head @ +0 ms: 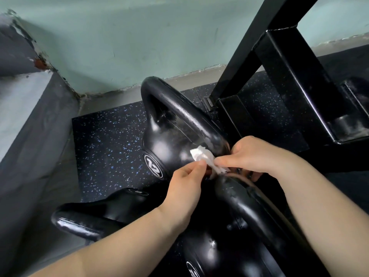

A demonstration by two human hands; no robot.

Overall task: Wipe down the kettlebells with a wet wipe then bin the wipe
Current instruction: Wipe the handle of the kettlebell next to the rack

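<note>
While my left hand (pixel 185 186) pinches one end of the wipe (pixel 199 155) with thumb and finger, my right hand (pixel 253 154) pinches the other end the same way. My other right fingers curl under. The white wipe is bunched up between both hands, in front of the round body of the far kettlebell (pixel 169 140). I cannot tell if it touches. That kettlebell stands up and has a 12 on its side. The near kettlebell (pixel 249 206) is right under my hands. A third kettlebell (pixel 103 210) lies tipped over by my left arm. All three are black and shiny and sit on a dark mat (pixel 109 148) with blue specks. A black rack (pixel 289 80) stands to the right. A green wall (pixel 99 41) is behind.
</note>
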